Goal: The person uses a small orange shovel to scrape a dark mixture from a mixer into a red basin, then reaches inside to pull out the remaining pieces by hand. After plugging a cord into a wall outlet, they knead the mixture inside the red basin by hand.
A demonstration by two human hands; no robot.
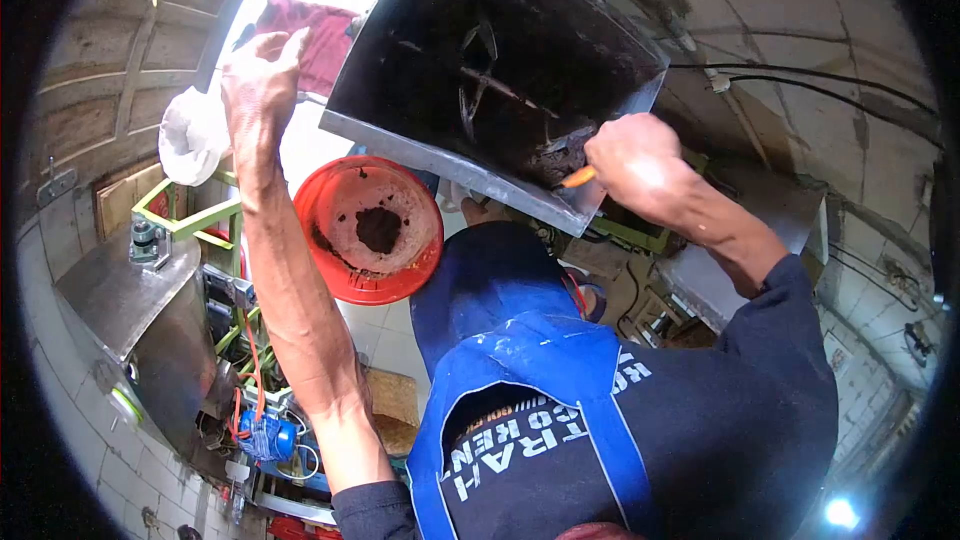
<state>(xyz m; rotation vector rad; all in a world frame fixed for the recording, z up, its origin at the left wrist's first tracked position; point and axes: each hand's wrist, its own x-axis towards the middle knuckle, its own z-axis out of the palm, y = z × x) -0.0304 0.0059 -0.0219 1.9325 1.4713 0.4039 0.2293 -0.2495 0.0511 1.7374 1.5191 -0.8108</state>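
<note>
My left hand [262, 80] is raised at the left, in front of a dark pink cloth [305, 35]. Its thumb is stretched away from the fingers and nothing shows in it. My right hand [640, 155] is closed around an orange-handled tool [577, 178] whose working end I cannot make out. That end lies at the lower right corner inside a large metal tray [430, 155] with a dark, dirty inner surface. Lighter scraped patches show beside the tool. Below the tray's left side stands a red basin [425, 270] with dark crumbly matter [378, 229] in it.
A blue apron [545, 355] covers my front. To the left are a green metal frame [190, 210], a white bag [190, 135], a metal sheet [125, 290] and a blue motor [268, 435]. Black cables [800, 85] run along the right wall.
</note>
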